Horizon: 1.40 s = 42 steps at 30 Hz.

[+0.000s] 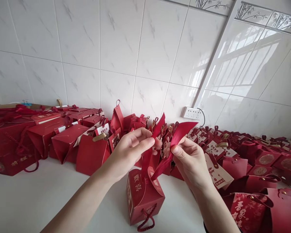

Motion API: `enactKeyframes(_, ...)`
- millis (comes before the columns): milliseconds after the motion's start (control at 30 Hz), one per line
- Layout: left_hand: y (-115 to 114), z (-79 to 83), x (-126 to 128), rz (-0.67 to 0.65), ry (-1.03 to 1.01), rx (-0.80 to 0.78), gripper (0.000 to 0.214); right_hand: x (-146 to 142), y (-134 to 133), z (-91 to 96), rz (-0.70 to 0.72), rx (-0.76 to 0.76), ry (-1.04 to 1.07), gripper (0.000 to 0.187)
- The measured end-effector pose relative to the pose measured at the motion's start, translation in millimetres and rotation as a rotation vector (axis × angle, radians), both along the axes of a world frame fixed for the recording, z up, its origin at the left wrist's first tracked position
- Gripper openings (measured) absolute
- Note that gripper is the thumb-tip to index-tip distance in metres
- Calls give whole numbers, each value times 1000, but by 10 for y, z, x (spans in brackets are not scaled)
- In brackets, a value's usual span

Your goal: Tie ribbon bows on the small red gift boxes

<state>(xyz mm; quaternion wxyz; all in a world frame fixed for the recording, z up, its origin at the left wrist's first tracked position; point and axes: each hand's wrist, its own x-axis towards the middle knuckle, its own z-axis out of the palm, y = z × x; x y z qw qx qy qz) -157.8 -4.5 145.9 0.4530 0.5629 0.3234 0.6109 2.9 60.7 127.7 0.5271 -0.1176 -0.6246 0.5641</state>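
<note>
A small red gift box (147, 197) with pale lettering stands on the white table, a twisted red cord loop (146, 220) hanging from its near side. Two tails of a wide dark-red ribbon (165, 161) rise from the top of the box. My left hand (138, 145) pinches one tail between thumb and fingers, its pointed end sticking up above. The other tail is pinched in my right hand (184, 153), and its end flares out to the upper right. Both hands are above the box, a short way apart.
Many red gift boxes (93, 155) line the wall on the left. More boxes and tags (215, 150) crowd the right side, reaching near the front. A white power strip (192, 113) with a dark cable is against the tiled wall (116, 42). The white table (63, 197) lies beneath.
</note>
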Motion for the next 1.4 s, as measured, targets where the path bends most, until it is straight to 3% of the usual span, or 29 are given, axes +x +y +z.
enactKeyframes(167,-27,-6,42,89,-80,-21,15,-6,-16,6,-17,9,16,23)
enactKeyframes(500,-129,-15,197,-55,-134,-29,14,-12,-153,29,178,28,1,17)
enactKeyframes(700,-132,-16,227,5,-34,27,14,-25,-198,36,77,28,-20,20)
enactKeyframes(833,-211,29,240,26,73,83,13,-19,-250,81,84,53,-33,22)
enactKeyframes(967,-254,49,260,25,116,163,12,-3,-264,95,-37,78,-22,20)
enactKeyframes(1100,-230,27,265,31,83,131,8,-23,-271,80,-18,143,7,13)
enactKeyframes(1200,-211,9,256,-27,18,116,8,-27,-287,76,-2,211,46,23)
enactKeyframes(1400,-165,-17,239,-94,-57,96,11,54,-271,71,-104,390,62,5)
